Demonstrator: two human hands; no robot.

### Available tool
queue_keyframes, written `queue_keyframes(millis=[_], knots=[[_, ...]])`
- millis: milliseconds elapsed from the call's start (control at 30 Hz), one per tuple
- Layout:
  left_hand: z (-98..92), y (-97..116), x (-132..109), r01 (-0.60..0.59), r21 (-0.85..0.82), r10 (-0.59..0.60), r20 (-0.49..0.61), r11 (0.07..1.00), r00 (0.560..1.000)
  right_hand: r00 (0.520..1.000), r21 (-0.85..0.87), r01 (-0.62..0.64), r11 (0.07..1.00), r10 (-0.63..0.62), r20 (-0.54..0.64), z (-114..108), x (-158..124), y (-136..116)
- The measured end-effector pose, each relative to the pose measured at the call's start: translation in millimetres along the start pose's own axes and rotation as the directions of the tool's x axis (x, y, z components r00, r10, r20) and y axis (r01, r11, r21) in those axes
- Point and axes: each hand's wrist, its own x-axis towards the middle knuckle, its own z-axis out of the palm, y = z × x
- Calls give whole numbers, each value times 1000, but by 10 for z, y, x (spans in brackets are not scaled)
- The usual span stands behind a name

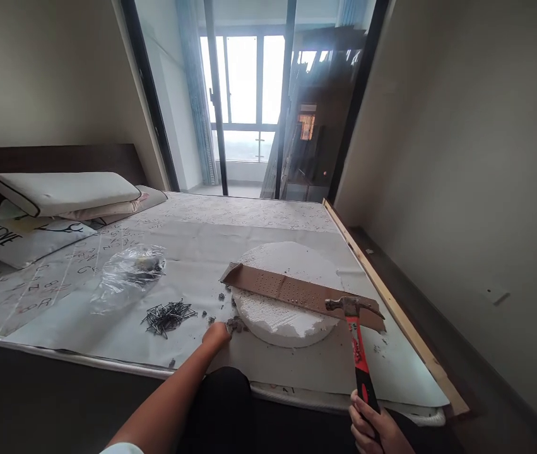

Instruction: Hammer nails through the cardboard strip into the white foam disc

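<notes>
My right hand (pixel 373 424) is wrapped round the black grip of a claw hammer (pixel 357 343) with a red and black handle. The hammer's metal head lies over the right end of a brown strip (pixel 287 289) dotted with many small holes. That strip rests across a round, white, foam-like disc (pixel 291 325) with a rough, chipped edge. Beside the disc's left edge, my left hand (pixel 218 332) is low and rounded, next to some grey crumbs (pixel 236 325). Its fingers look curled in, and what they hold is hidden. A pile of nails (pixel 168 317) lies to its left.
Under everything is a pale sheet (pixel 287 372) spread over a mattress. A clear plastic bag (pixel 129 277) with dark contents lies behind the nails. Pillows (pixel 64 192) are stacked at the left headboard. A wooden rail (pixel 401 315) runs along the right edge, near the wall.
</notes>
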Motion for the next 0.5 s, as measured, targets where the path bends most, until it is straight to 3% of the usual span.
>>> queue_keyframes(millis=[133, 200, 267, 367, 500], knots=[[-164, 114, -28, 8, 37, -7, -19, 999, 1000, 998, -11, 63, 998, -63, 7, 51, 18, -35], [-269, 202, -51, -12, -76, 14, 24, 997, 1000, 995, 5, 100, 995, -100, -5, 73, 53, -47], [-369, 353, -79, -40, -290, 67, 84, 956, 994, 994, 15, 113, 993, -113, -2, 93, 89, -74], [-455, 734, -129, -93, -580, 186, 103, 809, 977, 993, 60, 115, 992, -116, 4, 115, 116, -137], [-354, 1414, -142, -174, -705, 306, 64, 688, 950, 993, 120, 117, 986, -118, 2, 149, 112, -199]])
